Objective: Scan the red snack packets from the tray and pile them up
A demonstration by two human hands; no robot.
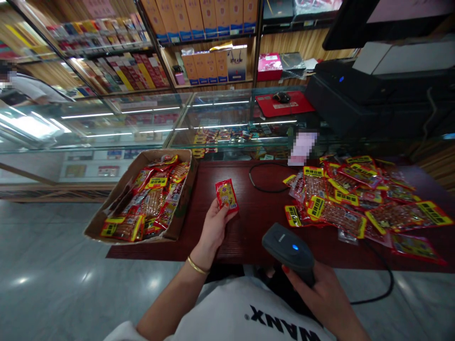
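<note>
Between the thumb and fingers of my left hand [215, 222] is a small red and yellow snack packet [226, 195], held up over the dark red table. My right hand [320, 289] is wrapped round a black barcode scanner [289, 247] with a blue light on top, its head turned toward the packet but apart from it. To the left stands an open cardboard box [183, 203] of similar packets. A loose heap of red and yellow snack packets [337, 208] covers the table's right side.
A glass display counter [220, 111] runs behind the table [206, 189]. On it lie a red mouse pad [302, 105] with a mouse [281, 97]. Black equipment [355, 104] stands at the right. The scanner's cable [389, 279] loops beside the heap. Another person [31, 87] is at far left.
</note>
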